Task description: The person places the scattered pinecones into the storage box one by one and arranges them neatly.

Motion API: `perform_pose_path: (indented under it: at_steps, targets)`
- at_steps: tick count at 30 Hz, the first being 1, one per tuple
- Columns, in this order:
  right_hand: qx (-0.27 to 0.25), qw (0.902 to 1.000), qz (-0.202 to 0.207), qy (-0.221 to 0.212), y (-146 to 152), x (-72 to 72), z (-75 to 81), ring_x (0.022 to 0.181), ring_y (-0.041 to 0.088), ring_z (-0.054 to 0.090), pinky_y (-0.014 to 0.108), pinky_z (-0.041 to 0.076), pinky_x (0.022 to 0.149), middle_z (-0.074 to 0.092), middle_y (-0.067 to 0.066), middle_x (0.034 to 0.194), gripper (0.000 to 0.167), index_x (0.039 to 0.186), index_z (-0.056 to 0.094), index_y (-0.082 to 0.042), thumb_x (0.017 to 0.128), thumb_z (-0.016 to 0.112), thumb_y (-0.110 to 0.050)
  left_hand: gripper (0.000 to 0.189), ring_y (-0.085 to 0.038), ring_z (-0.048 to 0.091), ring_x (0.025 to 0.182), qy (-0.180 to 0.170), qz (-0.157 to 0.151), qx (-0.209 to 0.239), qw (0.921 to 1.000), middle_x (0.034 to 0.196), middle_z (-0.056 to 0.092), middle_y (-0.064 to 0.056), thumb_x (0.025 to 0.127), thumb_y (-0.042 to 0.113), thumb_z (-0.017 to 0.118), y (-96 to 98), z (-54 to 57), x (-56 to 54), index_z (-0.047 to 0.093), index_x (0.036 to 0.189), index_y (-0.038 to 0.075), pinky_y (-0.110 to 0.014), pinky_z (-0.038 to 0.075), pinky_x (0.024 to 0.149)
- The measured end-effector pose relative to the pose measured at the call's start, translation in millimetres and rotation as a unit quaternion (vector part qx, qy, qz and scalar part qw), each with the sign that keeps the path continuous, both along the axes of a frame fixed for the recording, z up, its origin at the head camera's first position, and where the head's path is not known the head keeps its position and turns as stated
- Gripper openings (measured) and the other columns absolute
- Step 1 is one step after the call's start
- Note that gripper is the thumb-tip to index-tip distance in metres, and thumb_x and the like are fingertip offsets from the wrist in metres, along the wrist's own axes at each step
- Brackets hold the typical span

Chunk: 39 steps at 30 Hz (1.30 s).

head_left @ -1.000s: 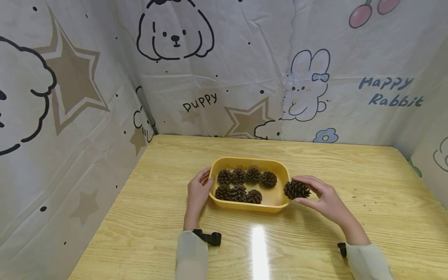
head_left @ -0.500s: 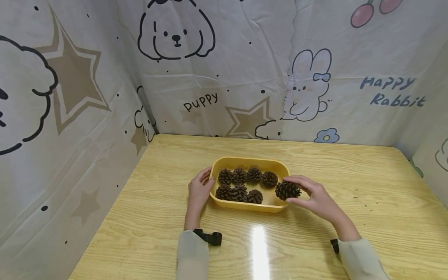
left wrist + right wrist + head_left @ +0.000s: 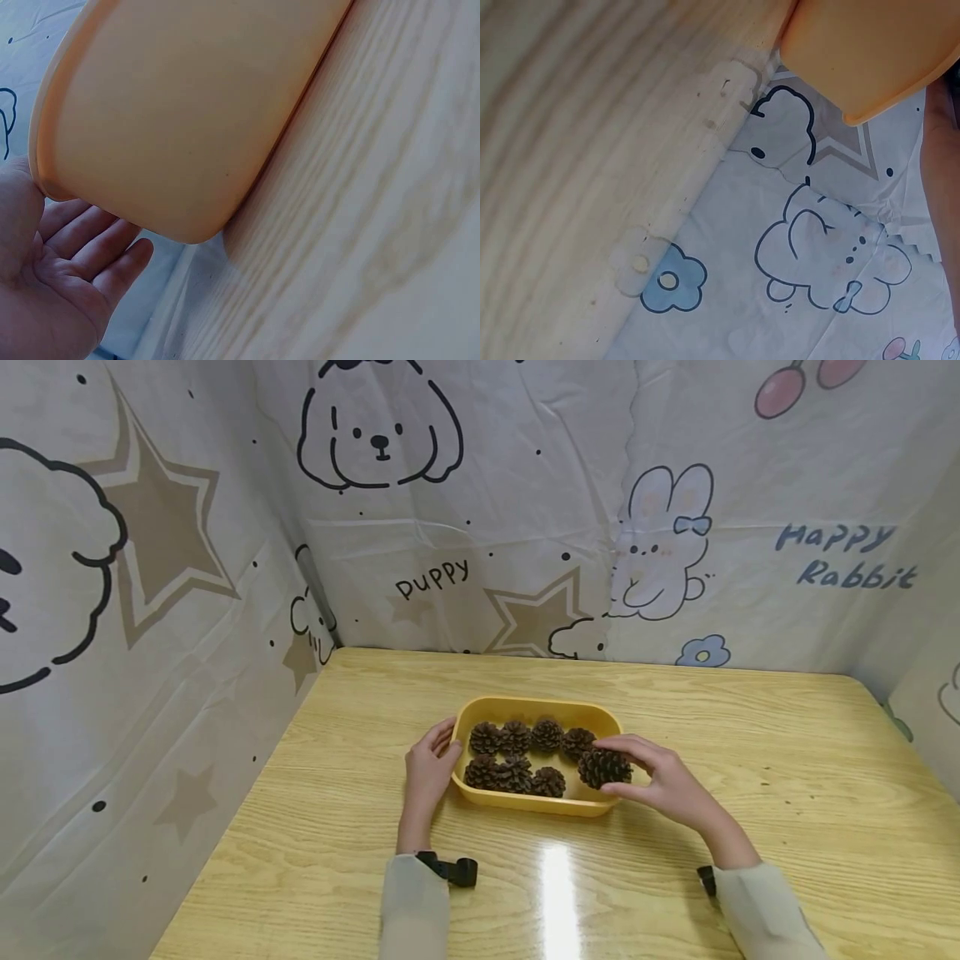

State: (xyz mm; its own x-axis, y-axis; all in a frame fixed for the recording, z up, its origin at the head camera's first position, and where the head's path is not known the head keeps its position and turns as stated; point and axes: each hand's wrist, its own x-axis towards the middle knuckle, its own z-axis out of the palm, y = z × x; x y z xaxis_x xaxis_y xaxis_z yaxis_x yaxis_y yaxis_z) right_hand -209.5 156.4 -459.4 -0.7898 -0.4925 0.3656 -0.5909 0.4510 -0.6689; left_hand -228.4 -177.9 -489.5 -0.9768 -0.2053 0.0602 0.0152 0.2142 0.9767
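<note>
In the head view, a yellow plastic bin stands on the wooden table with two rows of brown pine cones in it. My left hand holds the bin's left end; the left wrist view shows the fingers along the outside of the bin and the thumb side by the rim. Between thumb and fingers, my right hand pinches another pine cone over the right part of the bin. Only an edge of the right hand shows in the right wrist view.
The wooden table reaches back to a white curtain printed with cartoon animals and stars. More of that cloth hangs along the left side. Small dark crumbs lie on the tabletop right of the bin.
My right hand has moved left with its pine cone, from beside the bin's right rim to over its inside. The left hand and the bin stay in place.
</note>
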Motion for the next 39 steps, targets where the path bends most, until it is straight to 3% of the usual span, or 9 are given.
perform_pose_path:
  at_steps: [6,10,13,15,22,26,29,39]
  targets:
    - [0.029,0.9996,0.001,0.005,-2,-2.9,-1.5,0.116,-0.004,0.054,0.01,0.05,0.099,0.064,0.005,0.129,0.056,0.132,0.06,-0.014,0.08,0.079,-0.015,0.04,-0.027,0.06,0.126,0.002,0.001,-0.003,1.0,0.132,0.064,-0.015,0.091,0.005,0.062,0.0,-0.8,-0.6,0.063,0.131,0.009,-0.032,0.052,0.109]
    - [0.038,0.9992,0.009,0.007,-3,-4.9,-3.2,0.093,-0.003,0.055,0.017,0.055,0.085,0.064,0.009,0.128,0.054,0.131,0.06,-0.009,0.081,0.078,-0.016,0.04,-0.027,0.061,0.126,0.004,0.001,-0.004,1.0,0.132,0.064,-0.014,0.091,0.006,0.062,-0.2,-1.3,-0.9,0.063,0.131,0.009,-0.032,0.052,0.109]
    - [0.043,0.999,0.011,0.0,-3,-5.3,-3.5,0.075,-0.001,0.049,0.021,0.051,0.073,0.064,0.012,0.128,0.053,0.131,0.06,-0.007,0.082,0.077,-0.017,0.04,-0.027,0.061,0.125,0.005,0.001,-0.005,1.0,0.132,0.064,-0.014,0.091,0.006,0.062,-0.1,-1.6,-0.7,0.063,0.131,0.009,-0.032,0.052,0.109]
    - [0.053,0.9985,0.007,-0.01,-3,-5.0,-3.2,0.073,0.0,0.048,0.022,0.05,0.072,0.063,0.013,0.13,0.053,0.131,0.06,-0.008,0.083,0.077,-0.019,0.04,-0.027,0.061,0.125,0.005,0.001,-0.005,1.0,0.132,0.064,-0.014,0.091,0.006,0.062,0.0,-1.6,-0.4,0.063,0.131,0.009,-0.032,0.052,0.109]
    - [0.087,0.9961,-0.004,-0.019,-6,-4.1,-0.2,0.088,0.007,0.058,0.031,0.056,0.077,0.062,0.012,0.133,0.054,0.132,0.06,-0.011,0.083,0.077,-0.025,0.04,-0.027,0.061,0.125,0.009,-0.001,-0.003,1.0,0.131,0.065,-0.015,0.091,0.006,0.062,-0.4,-1.6,0.3,0.064,0.131,0.01,-0.032,0.052,0.108]
    - [0.096,0.9953,0.002,-0.014,-8,-4.6,0.9,0.106,0.026,0.064,0.044,0.059,0.09,0.063,0.012,0.133,0.055,0.132,0.06,-0.008,0.082,0.077,-0.025,0.04,-0.027,0.061,0.125,0.011,-0.002,-0.002,0.9999,0.131,0.065,-0.015,0.091,0.006,0.062,-0.5,-1.8,-0.1,0.063,0.131,0.009,-0.032,0.052,0.109]
    - [0.099,0.9949,0.006,-0.017,-10,-4.7,1.7,0.125,0.038,0.056,0.055,0.053,0.101,0.062,0.014,0.133,0.055,0.131,0.06,-0.007,0.083,0.077,-0.026,0.04,-0.027,0.06,0.126,0.009,-0.003,-0.002,1.0,0.132,0.064,-0.015,0.091,0.007,0.062,-0.6,-1.8,-0.2,0.063,0.131,0.01,-0.032,0.052,0.108]
    - [0.134,0.9904,0.013,-0.029,-14,-7.5,3.0,0.125,0.041,0.055,0.059,0.051,0.102,0.061,0.018,0.134,0.056,0.132,0.059,-0.005,0.085,0.075,-0.029,0.04,-0.027,0.06,0.126,0.003,-0.001,-0.002,1.0,0.132,0.064,-0.014,0.091,0.007,0.062,-1.0,-1.4,-0.3,0.063,0.131,0.01,-0.033,0.052,0.108]
